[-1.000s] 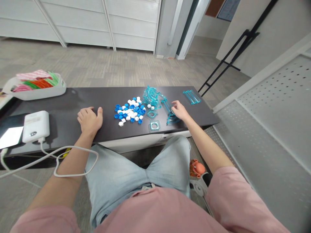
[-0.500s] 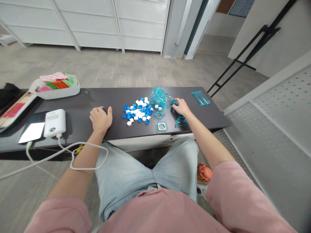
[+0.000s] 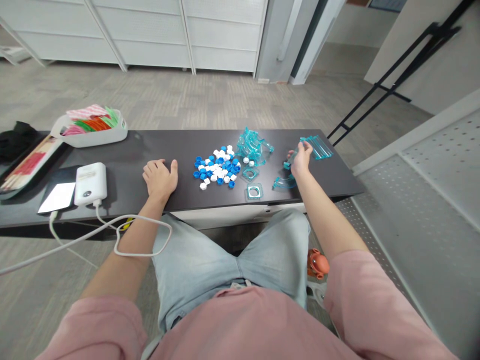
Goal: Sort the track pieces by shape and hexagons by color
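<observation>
My left hand [image 3: 160, 178] lies on the dark table [image 3: 165, 145], fingers loosely curled, thumb out, holding nothing. It rests left of a heap of small blue and white caps [image 3: 217, 169]. My right hand [image 3: 300, 160] is closed on a clear teal straight piece [image 3: 293, 157], lifted slightly over the table's right part. Behind it lie more teal straight strips [image 3: 318, 146]. A pile of curved teal pieces [image 3: 254, 145] sits behind the caps. Two square teal frames [image 3: 254, 191] and a curved teal piece [image 3: 282, 182] lie near the front edge.
A white tray of coloured strips [image 3: 92, 127] stands at the back left. A white power bank [image 3: 90, 183] with a cable [image 3: 112, 227] and a white card [image 3: 57, 197] lie at the left. An orange object [image 3: 317, 263] is on the floor by my right leg.
My right hand has left the curved teal pile and moved right toward the straight strips, closing on a teal piece. My left hand stays put. The camera has shifted slightly.
</observation>
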`<state>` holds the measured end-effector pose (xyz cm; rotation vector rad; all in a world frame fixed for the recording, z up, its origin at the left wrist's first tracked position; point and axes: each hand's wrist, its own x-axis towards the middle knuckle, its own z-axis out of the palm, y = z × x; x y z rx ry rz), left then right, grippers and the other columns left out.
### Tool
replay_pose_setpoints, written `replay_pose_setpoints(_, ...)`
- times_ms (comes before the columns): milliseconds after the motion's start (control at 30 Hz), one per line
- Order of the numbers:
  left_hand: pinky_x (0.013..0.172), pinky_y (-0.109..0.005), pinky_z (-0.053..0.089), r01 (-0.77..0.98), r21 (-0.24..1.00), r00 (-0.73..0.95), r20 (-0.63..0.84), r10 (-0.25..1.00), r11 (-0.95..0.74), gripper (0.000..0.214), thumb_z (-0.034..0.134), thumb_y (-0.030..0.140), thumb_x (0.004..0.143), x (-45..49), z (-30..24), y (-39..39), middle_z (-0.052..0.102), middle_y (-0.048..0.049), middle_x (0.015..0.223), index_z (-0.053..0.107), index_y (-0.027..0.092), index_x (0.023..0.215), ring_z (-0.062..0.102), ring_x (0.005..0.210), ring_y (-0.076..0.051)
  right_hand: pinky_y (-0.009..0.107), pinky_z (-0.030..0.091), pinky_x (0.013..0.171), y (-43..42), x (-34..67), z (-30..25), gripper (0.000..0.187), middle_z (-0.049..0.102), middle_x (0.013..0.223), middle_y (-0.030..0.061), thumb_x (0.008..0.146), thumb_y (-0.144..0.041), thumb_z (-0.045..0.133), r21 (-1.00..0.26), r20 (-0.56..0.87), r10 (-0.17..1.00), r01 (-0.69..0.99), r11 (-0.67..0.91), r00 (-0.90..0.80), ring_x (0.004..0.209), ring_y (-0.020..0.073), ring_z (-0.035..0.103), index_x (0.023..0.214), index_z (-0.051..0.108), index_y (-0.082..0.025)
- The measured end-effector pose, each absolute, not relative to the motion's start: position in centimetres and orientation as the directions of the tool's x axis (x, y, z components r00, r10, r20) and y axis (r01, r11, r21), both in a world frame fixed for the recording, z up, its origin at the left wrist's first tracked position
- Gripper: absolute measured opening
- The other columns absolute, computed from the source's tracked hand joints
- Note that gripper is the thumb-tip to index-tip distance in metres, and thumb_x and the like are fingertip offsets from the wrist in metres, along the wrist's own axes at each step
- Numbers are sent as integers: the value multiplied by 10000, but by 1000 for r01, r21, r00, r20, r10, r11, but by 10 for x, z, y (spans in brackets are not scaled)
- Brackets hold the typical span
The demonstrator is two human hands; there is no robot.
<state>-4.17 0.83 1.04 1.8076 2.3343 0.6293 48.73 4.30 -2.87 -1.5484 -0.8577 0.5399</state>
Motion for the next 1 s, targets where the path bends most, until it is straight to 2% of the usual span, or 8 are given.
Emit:
replay_pose_setpoints(100, 1426, -651, 364, 897, 396, -271, 148, 951, 194, 636, 488, 453, 1174, -41, 12, 7, 573, -358, 1697, 638, 26, 1622, 483, 1654, -506, 504, 715, 1004, 44, 482, -18, 508, 620, 1663, 137, 1209, -701, 417, -998, 48, 715, -2, 68, 697, 1233, 268, 797, 1606, 534, -405)
replay_pose_setpoints(300, 1440, -656, 351, 897, 394, -271, 132, 954, 201, 628, 497, 431, 1197, -40, 15, 5, 554, -365, 1715, 625, 17, 1652, 465, 1683, -509, 392, 709, 925, 47, 492, 6, 795, 694, 1616, 202, 1164, -849, 235, -989, 138, 752, 128, 72, 644, 1306, 282, 793, 1515, 659, -276)
replay_pose_setpoints(400, 1430, -681, 349, 900, 386, -266, 123, 956, 201, 686, 488, 434, 1182, -41, 14, 6, 540, -383, 1735, 611, -33, 1669, 448, 1676, -524, 397, 722, 965, 42, 503, 14, 666, 741, 1537, 190, 1123, -748, 513, -975, 102, 789, 217, -40, 606, 1272, 287, 808, 1525, 675, -241)
replay_pose_setpoints(500, 1415, -690, 362, 907, 365, -275, 131, 952, 212, 727, 467, 443, 1150, -40, 13, 8, 536, -390, 1738, 618, -44, 1669, 447, 1668, -532, 475, 691, 1169, 25, 514, 16, 650, 719, 1567, 221, 1013, -470, 730, -829, 128, 848, 525, -194, 515, 1388, 329, 766, 1590, 695, -173)
replay_pose_setpoints(633, 1412, -704, 367, 913, 347, -266, 117, 957, 212, 785, 441, 471, 1118, -40, 13, 8, 525, -404, 1750, 615, -62, 1668, 455, 1666, -546, 533, 537, 1393, -6, 518, 13, 696, 687, 1614, 235, 981, -306, 766, -508, 177, 929, 838, -197, 325, 1535, 375, 695, 1655, 712, -141)
replay_pose_setpoints(767, 1401, -721, 377, 915, 341, -269, 117, 956, 215, 799, 409, 474, 1100, -40, 13, 9, 530, -414, 1743, 622, -56, 1658, 454, 1670, -547, 582, 550, 1348, -35, 516, 12, 654, 705, 1642, 221, 1090, -431, 750, -379, 209, 937, 906, -187, 280, 1561, 408, 677, 1697, 690, -195)
replay_pose_setpoints(867, 1404, -736, 367, 912, 343, -274, 107, 956, 223, 830, 373, 508, 1101, -43, 11, 11, 524, -418, 1748, 619, -49, 1665, 445, 1675, -550, 618, 509, 1361, -65, 519, 11, 521, 721, 1661, 220, 1155, -459, 655, -334, 276, 936, 935, -120, 219, 1607, 418, 631, 1600, 762, -211)
replay_pose_setpoints(1000, 1407, -752, 364, 916, 334, -272, 107, 956, 223, 864, 350, 545, 1090, -45, 8, 14, 525, -420, 1747, 614, -46, 1663, 442, 1682, -558, 635, 476, 1381, -105, 532, 5, 480, 752, 1677, 180, 1165, -434, 605, -298, 216, 972, 954, -29, 97, 1617, 410, 612, 1559, 807, -247)
